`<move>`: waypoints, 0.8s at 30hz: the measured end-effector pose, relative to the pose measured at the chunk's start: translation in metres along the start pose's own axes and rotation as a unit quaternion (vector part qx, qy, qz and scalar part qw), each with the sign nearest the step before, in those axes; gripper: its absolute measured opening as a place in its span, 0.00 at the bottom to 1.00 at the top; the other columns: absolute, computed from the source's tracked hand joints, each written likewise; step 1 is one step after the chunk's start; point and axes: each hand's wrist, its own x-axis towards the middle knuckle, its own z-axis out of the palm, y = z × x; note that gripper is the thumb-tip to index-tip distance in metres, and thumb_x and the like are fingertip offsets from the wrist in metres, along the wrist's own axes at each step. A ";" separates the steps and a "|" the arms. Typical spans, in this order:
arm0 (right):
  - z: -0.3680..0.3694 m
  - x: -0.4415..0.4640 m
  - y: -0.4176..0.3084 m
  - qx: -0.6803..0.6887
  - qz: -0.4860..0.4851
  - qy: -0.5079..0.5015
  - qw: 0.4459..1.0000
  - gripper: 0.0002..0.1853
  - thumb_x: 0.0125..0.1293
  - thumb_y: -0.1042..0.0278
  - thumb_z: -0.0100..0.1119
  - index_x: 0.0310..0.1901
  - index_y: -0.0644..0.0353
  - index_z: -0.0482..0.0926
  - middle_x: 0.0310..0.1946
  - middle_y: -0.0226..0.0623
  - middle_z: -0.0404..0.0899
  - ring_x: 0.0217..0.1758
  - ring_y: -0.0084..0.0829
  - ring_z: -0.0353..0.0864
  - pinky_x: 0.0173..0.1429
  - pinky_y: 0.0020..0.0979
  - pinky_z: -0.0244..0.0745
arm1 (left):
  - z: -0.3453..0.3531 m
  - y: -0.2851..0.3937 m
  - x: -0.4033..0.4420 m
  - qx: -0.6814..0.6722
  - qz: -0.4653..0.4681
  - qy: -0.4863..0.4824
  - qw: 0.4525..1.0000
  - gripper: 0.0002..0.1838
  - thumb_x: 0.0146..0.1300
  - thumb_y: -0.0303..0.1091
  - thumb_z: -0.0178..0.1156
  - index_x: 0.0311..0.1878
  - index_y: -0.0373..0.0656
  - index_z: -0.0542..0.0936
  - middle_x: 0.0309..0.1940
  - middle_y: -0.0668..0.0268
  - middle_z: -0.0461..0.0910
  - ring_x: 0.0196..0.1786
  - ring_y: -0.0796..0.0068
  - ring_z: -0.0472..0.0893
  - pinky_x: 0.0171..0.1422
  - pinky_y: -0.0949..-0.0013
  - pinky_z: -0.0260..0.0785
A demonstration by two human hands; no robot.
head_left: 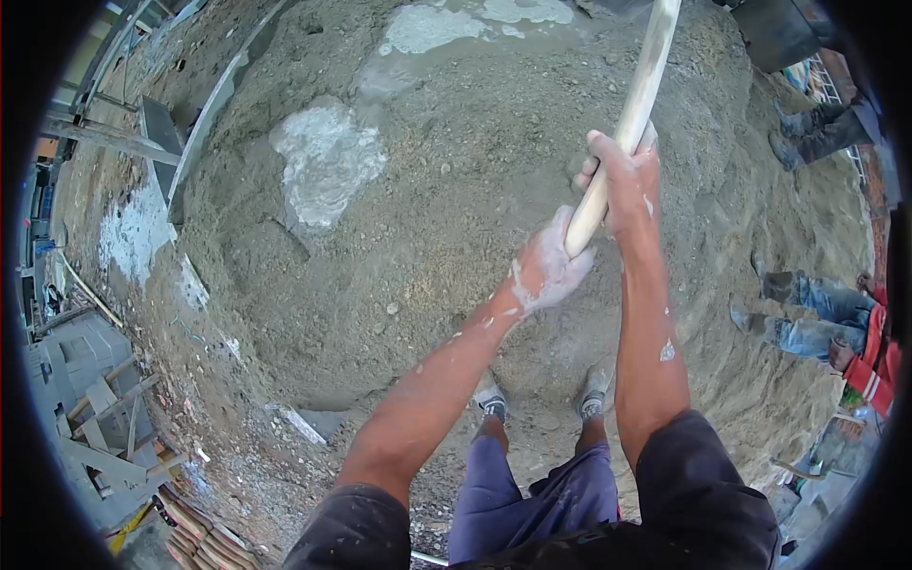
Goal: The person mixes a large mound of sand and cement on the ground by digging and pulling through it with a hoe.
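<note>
A long, pale wooden handle point(638, 100) slants up and out of the top of the view, so whatever its far end carries is hidden. My left hand point(551, 266) is wrapped round the handle's lower end, its skin smeared with grey-white cement. Higher up, my right hand point(629, 180) grips the same handle, thumb over it and fingers curled. Beneath both hands spreads a wide bed of grey-brown sand mix point(418, 247). A wet, pale patch of cement slurry point(331, 161) lies on it to the left, and another wet patch point(432, 28) at the top.
A person in a red sleeve and jeans point(822, 313) stands at the right; another person's boots point(803, 128) show above. A curved board edge point(214, 109) borders the mix at left. Scrap boards point(100, 408) and a wood stack point(204, 537) lie lower left.
</note>
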 end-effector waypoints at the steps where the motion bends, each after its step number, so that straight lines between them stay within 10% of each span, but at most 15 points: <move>1: 0.004 0.023 0.015 -0.027 -0.019 0.000 0.999 0.25 0.60 0.68 0.60 0.54 0.69 0.61 0.24 0.36 0.74 0.20 0.26 0.77 0.22 0.28 0.74 | 0.008 -0.014 0.048 -0.106 0.120 0.048 0.986 0.24 0.60 0.38 0.61 0.56 0.38 0.69 0.37 0.53 0.80 0.39 0.63 0.81 0.43 0.59 0.73; 5: 0.025 0.122 0.125 -0.169 -0.038 0.002 0.985 0.20 0.58 0.68 0.61 0.45 0.74 0.67 0.23 0.38 0.75 0.23 0.28 0.77 0.24 0.29 0.72 | -0.001 -0.071 0.128 -0.106 0.003 0.031 0.994 0.20 0.62 0.42 0.59 0.53 0.40 0.73 0.35 0.57 0.81 0.38 0.71 0.81 0.41 0.66 0.73; 9: 0.064 0.088 0.284 -0.137 0.234 -0.083 0.959 0.12 0.59 0.71 0.55 0.26 0.75 0.72 0.20 0.41 0.74 0.19 0.31 0.76 0.21 0.32 0.72 | 0.002 -0.186 0.083 -0.025 -0.194 -0.006 0.981 0.20 0.61 0.45 0.59 0.50 0.40 0.75 0.30 0.60 0.82 0.33 0.69 0.81 0.38 0.64 0.73; 11: 0.102 0.040 0.277 -0.164 0.259 -0.031 0.951 0.11 0.61 0.72 0.53 0.30 0.75 0.72 0.20 0.42 0.74 0.17 0.33 0.75 0.20 0.33 0.73 | 0.009 -0.257 0.061 0.011 -0.056 0.137 0.989 0.19 0.60 0.44 0.59 0.47 0.39 0.77 0.28 0.60 0.81 0.32 0.65 0.81 0.37 0.62 0.72; 14: 0.110 0.014 0.258 -0.132 0.281 -0.029 0.950 0.10 0.61 0.74 0.54 0.33 0.76 0.71 0.21 0.42 0.73 0.17 0.33 0.76 0.20 0.33 0.75 | -0.032 -0.212 0.025 -0.021 -0.172 -0.006 0.985 0.18 0.61 0.43 0.58 0.47 0.39 0.77 0.31 0.58 0.82 0.35 0.62 0.82 0.41 0.61 0.73; 24: 0.150 -0.077 0.303 -0.114 0.270 -0.076 0.953 0.26 0.59 0.73 0.59 0.52 0.80 0.58 0.24 0.47 0.76 0.22 0.39 0.81 0.24 0.38 0.78 | -0.070 -0.220 -0.064 0.057 -0.250 0.028 0.966 0.20 0.57 0.37 0.61 0.52 0.38 0.74 0.35 0.53 0.81 0.39 0.56 0.82 0.45 0.59 0.74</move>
